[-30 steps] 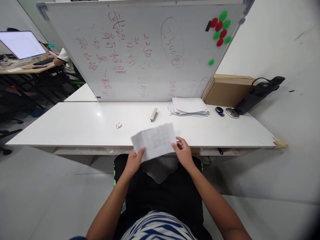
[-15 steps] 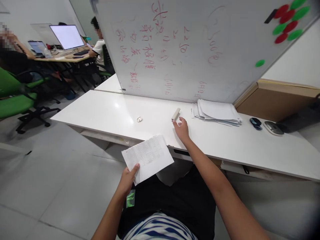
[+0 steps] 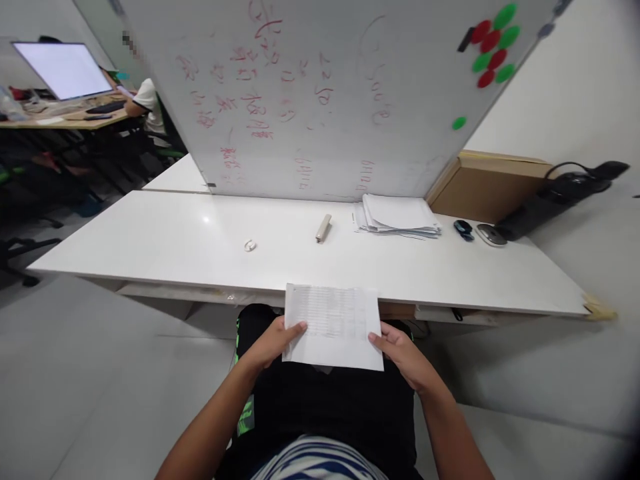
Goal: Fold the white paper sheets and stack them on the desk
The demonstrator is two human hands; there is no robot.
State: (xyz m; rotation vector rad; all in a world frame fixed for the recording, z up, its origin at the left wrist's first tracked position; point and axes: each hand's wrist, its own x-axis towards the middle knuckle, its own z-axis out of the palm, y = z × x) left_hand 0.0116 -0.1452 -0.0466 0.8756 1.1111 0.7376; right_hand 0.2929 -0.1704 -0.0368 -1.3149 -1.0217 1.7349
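In the head view, a thin sheaf of paper (image 3: 334, 327) with a printed table is held level above my lap, close to the desk's front edge. My left hand (image 3: 280, 339) grips its left edge, thumb on top and fingers underneath. Its right edge is pinched by my right hand (image 3: 397, 347) in the same way. On the desk beyond the paper lies a slim beige stapler (image 3: 323, 228), which neither hand touches. A small white curled object (image 3: 250, 245) rests to the left of it; its kind is unclear.
A stack of papers (image 3: 400, 217) lies on the white desk (image 3: 165, 237) below a whiteboard (image 3: 300, 100). Farther right are a dark small object (image 3: 463, 230), a computer mouse (image 3: 491, 235), a cardboard box (image 3: 487, 187) and a black bottle (image 3: 545, 200). Another person (image 3: 150, 110) sits at back left.
My right hand has left the stapler's side and taken the paper's right edge. The paper has turned square to me, and the view has shifted right.
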